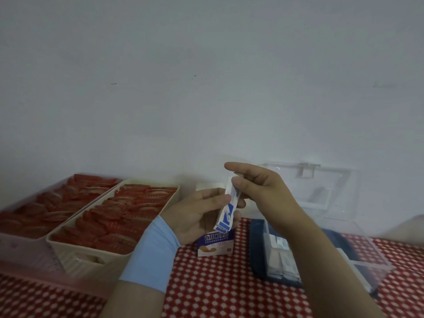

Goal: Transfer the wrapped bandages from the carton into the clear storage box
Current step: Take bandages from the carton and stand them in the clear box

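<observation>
Both left hand (195, 214) and right hand (259, 187) pinch wrapped bandages (227, 210) over carton (215, 243).

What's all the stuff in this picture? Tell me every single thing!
wrapped bandages: one stack, white and blue, held above the carton
carton: one, white and blue, standing on the tablecloth
clear storage box: one, see-through, lid open, right; white packets inside
dark blue flat thing: one, under the box
cream basket: one, left
pink basket: one, far left
red packets: many, filling both baskets
tablecloth: one, red and white checks
wall: white, behind
wristband: one, light blue, left wrist
left hand: grips the stack
right hand: pinches the stack's top
</observation>
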A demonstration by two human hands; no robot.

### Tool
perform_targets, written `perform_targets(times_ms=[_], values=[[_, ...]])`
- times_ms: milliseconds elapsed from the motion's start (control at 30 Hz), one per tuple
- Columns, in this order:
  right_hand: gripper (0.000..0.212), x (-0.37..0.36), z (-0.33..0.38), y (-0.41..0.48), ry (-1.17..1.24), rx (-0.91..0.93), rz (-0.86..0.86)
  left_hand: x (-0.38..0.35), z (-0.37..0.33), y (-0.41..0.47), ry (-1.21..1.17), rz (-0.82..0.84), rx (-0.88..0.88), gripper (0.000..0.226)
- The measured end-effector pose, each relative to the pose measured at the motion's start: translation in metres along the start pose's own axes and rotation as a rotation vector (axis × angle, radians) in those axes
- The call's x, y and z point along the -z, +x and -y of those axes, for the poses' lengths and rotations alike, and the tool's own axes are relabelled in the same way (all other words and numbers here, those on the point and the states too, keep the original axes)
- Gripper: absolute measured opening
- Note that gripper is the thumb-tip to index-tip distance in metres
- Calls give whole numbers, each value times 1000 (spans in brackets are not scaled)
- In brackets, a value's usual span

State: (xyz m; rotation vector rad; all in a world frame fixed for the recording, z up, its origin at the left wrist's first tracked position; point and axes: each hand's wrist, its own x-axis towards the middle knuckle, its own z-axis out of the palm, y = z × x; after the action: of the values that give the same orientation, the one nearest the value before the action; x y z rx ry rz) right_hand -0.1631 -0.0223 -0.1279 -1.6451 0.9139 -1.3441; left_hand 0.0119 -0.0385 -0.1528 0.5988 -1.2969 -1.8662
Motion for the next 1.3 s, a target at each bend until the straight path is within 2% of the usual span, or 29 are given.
perform_targets(times_ms=[200, 300, 467, 533, 667, 933, 1000, 1100, 1167, 1233, 1300], values=[[21, -3, -1, 1, -117, -15, -16, -4, 5, 3, 21, -81, -8, 37], [23, -2, -4, 3, -251, 21, -61, -2, 4, 8, -96, -134, -31, 36], [55, -7, 7, -6, -581, 58, 222, 0, 0, 7, -206, -98, -15, 33], [56, -13, 5, -5, -645, 126, 225, -3, -1, 6, -196, -76, -18, 32], [46, -14, -3, -3, -610, 222, 157, -3, -1, 4, -153, -40, -53, 32], [51, -16, -3, -3, -614, 246, 164, -6, 0, 3, -158, -82, -106, 26], [51, -14, 1, -5, -572, 196, 193, -7, -1, 1, -179, -60, -106, 25], [36, -7, 7, -7, -286, 28, 213, -7, -1, -3, -213, -37, -122, 28], [29, -2, 9, -5, -132, -53, 167, -6, 0, -4, -187, -61, -110, 32], [38, 5, 9, -4, -166, -85, 118, -7, 0, -6, -127, -71, -76, 33], [35, 12, 10, -5, -228, -107, 116, -12, 1, -6, -94, -57, -42, 35]])
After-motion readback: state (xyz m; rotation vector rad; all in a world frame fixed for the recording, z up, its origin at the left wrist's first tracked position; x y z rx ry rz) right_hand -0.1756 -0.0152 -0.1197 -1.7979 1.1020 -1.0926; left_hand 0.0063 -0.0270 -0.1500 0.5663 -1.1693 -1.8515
